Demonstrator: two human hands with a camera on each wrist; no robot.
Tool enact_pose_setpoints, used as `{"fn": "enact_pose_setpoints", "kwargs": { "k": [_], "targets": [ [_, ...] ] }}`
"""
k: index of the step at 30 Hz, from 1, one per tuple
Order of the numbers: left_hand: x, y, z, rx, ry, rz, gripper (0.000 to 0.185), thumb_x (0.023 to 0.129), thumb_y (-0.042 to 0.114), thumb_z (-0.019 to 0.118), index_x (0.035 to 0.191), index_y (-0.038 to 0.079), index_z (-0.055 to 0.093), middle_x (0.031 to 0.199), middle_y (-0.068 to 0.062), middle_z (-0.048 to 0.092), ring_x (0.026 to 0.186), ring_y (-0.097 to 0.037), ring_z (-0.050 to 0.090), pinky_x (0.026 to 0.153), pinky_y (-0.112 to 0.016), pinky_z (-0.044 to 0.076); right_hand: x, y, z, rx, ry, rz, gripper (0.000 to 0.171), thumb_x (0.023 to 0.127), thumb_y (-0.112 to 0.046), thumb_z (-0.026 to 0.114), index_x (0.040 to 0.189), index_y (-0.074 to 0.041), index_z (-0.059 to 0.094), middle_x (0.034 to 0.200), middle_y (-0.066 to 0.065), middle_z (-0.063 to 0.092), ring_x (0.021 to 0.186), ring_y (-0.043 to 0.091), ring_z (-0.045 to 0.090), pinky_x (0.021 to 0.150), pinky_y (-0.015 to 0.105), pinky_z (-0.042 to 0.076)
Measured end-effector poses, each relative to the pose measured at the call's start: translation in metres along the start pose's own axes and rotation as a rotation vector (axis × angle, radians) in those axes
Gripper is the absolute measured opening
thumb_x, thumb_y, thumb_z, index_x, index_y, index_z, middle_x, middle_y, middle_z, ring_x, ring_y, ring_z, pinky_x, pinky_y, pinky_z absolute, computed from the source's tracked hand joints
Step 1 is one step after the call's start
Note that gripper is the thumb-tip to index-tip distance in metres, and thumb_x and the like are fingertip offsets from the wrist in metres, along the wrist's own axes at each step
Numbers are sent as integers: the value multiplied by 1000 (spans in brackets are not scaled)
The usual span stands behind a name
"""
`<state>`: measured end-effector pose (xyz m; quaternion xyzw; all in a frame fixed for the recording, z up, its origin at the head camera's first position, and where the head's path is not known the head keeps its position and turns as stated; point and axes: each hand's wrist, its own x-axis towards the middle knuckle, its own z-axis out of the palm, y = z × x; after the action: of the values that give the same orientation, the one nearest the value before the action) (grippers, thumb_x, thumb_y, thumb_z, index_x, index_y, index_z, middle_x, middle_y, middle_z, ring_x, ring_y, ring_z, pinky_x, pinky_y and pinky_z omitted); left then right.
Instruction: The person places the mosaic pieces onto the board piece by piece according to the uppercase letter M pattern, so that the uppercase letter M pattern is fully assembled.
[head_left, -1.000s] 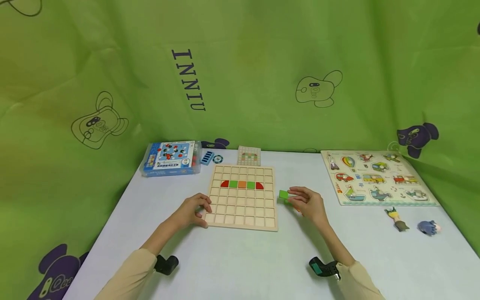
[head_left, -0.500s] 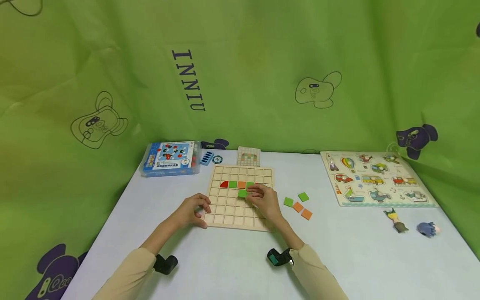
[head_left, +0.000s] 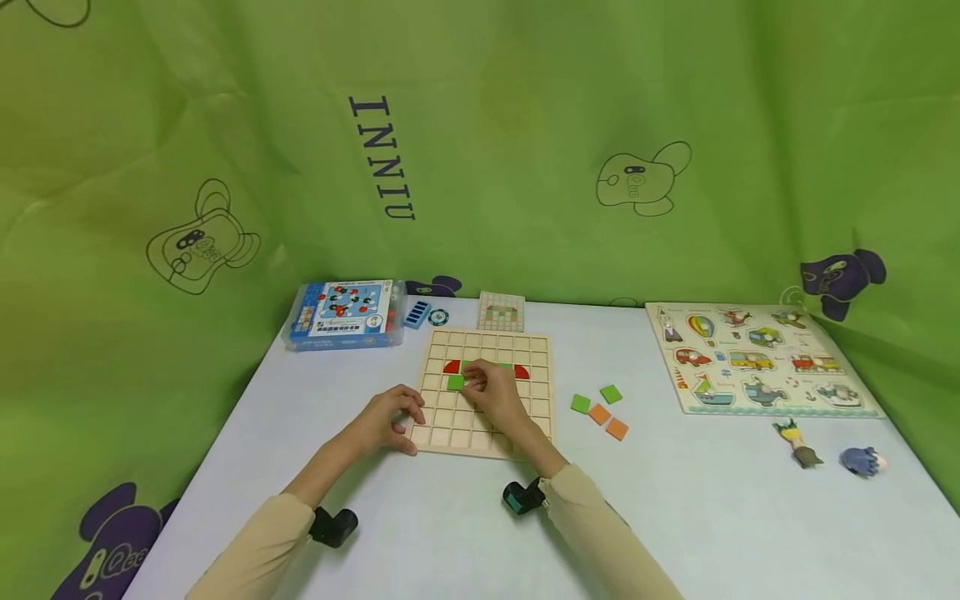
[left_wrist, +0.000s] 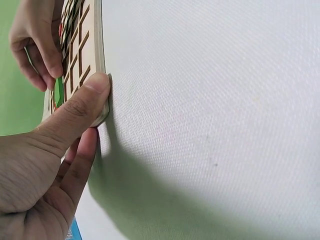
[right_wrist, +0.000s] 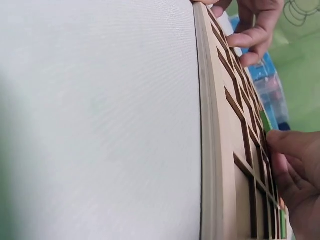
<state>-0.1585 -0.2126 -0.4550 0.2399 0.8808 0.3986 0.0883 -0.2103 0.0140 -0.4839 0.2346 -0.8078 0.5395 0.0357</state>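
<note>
So, left to right on the pale grey table (head_left: pixel 465 533): one blue plastic game box (head_left: pixel 347 312), one small blue ridged block (head_left: pixel 415 314), one round dark token (head_left: pixel 438 317), one small pattern card (head_left: pixel 500 311), one square wooden grid board (head_left: pixel 487 392), four loose flat tiles (two green (head_left: pixel 581 404), two orange (head_left: pixel 617 428)), one wooden vehicle peg puzzle (head_left: pixel 757 357), two small toy figures (head_left: pixel 802 446). Left hand (head_left: pixel 386 419) grips the board's near left corner, thumb pressed on the edge, fingers curled on top. Right hand (head_left: pixel 491 393) pinches one green square tile (head_left: pixel 455 382) over the board's third row, left of centre. Left wrist view alone shows the thumb (left_wrist: pixel 82 102) flat against the board rim; right wrist view shows the tile edge (right_wrist: pixel 265 121) at the fingertips (right_wrist: pixel 285 145), low over the cells. Head view alone shows the red quarter pieces (head_left: pixel 451 367) in the row above.
</note>
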Motion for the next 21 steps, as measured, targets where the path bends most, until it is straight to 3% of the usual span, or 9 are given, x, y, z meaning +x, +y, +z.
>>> {"fn": "enact_pose_setpoints", "kwargs": {
  "k": [6,14,21],
  "targets": [
    [-1,-1,0,-17,3,9,33,63,-2,86,86,-3,63,113,-20,54,106,-37,51,68,-30,52,4,0,6,-34,28,-35,27,79,13,68,106,13,63,96,23,68,80,27,67,69,22,54],
    [1,-1,1,-6,3,9,32,63,-2,85,86,-2,63,114,-19,55,106,-36,51,68,-28,51,2,-4,6,24,44,-23,29,79,12,70,107,12,62,97,23,67,83,29,67,71,25,54],
    [-1,-3,2,-12,12,12,34,61,-3,86,86,-2,63,114,-20,54,105,-36,51,68,-29,52,-16,-12,-23,99,96,20,29,79,11,71,106,14,62,96,25,67,84,33,67,71,26,55]
  ]
}}
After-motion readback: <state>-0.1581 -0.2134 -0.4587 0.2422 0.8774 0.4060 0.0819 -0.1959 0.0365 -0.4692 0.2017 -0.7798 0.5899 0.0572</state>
